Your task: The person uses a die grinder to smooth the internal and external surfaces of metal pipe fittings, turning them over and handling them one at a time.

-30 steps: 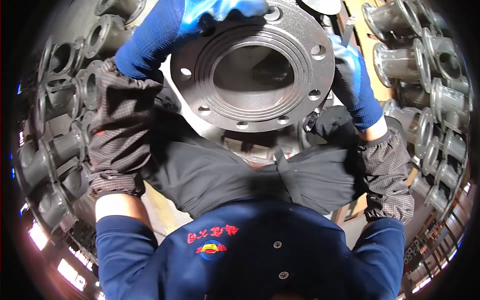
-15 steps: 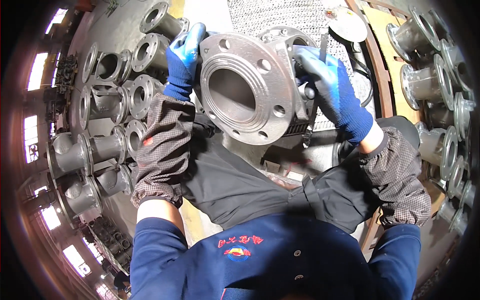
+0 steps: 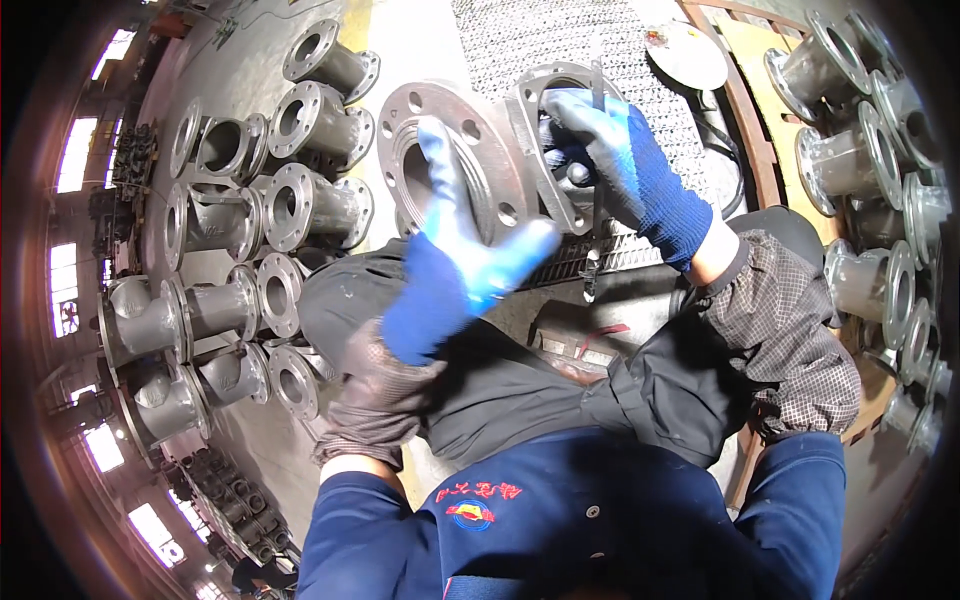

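Head view, looking down. To the left of the left hand point(image 3: 462, 245), many grey flanged pipes point(image 3: 318, 205) stand or lie in rows. More flanged pipes point(image 3: 845, 165) lie farther out, right of the right hand point(image 3: 625, 150), beside a yellowish wooden board point(image 3: 760, 95). Above the right fingers spreads a pale, rough-textured surface point(image 3: 545, 30); a whitish disc point(image 3: 687, 57) is up and to their right. Below both hands are the person's dark trousers point(image 3: 500, 390), knees apart, with a small box point(image 3: 575, 345) low between them.

A heavy, dark grey flanged fitting point(image 3: 495, 165) is behind the left fingers and between the two hands. The left hand hides part of its round opening. A thin dark rod point(image 3: 592, 240) runs upright past the right fingers; whether they grip it cannot be told.

The left hand, in a blue glove and slightly blurred, has its thumb spread wide from its raised fingers; any contact is unclear. The right hand, also gloved, bends its fingers at the fitting's far flange opening; how tightly they close is hidden.
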